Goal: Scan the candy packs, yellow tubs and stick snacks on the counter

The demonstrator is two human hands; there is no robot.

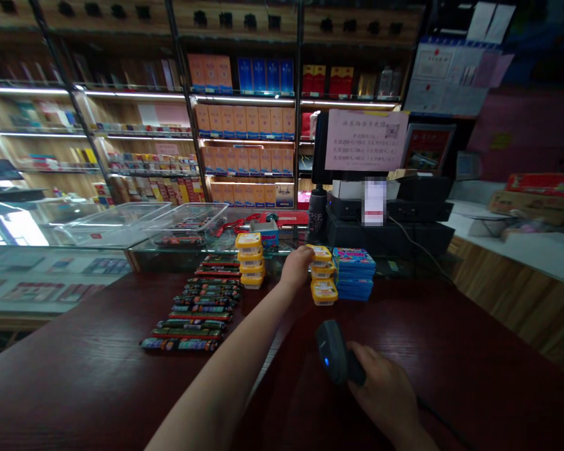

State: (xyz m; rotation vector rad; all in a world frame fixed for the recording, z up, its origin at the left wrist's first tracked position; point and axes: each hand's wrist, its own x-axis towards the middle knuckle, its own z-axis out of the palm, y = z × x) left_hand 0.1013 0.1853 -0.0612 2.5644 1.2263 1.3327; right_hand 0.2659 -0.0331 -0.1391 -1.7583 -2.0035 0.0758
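The left hand [297,265] is stretched out across the dark red counter [474,357] to a stack of 3 yellow tubs [324,285]. It curls over the near left edge of the top tub [321,253] and touches it. It seems to clasp the tub, though the fingertips on the far side are hidden, so I cannot tell how firmly it grips. The top tub sits on the 2 below it, and the whole stack stands just beside a pile of blue packs [354,275] on its right, close to the far edge of the counter.

The right hand [386,396] is low and near the camera, clenched around the handle of a black scanner [334,358]. The scanner's head points up and away, toward the tubs, and a small blue light shows on its back. A dark cord [444,426] runs from under this hand toward the lower right.

To the left of the reaching arm stands a second stack of yellow tubs [250,260], apart from the first. Beside it, long wrapped sticks [197,307] lie side by side in a column that runs toward the camera. Behind them, 2 clear plastic trays [122,222] rest on a glass case. A black till [390,216] stands behind the blue packs, with a pink paper notice [365,139] fixed above it. Lit shelves [244,125] filled with boxes line the back wall.
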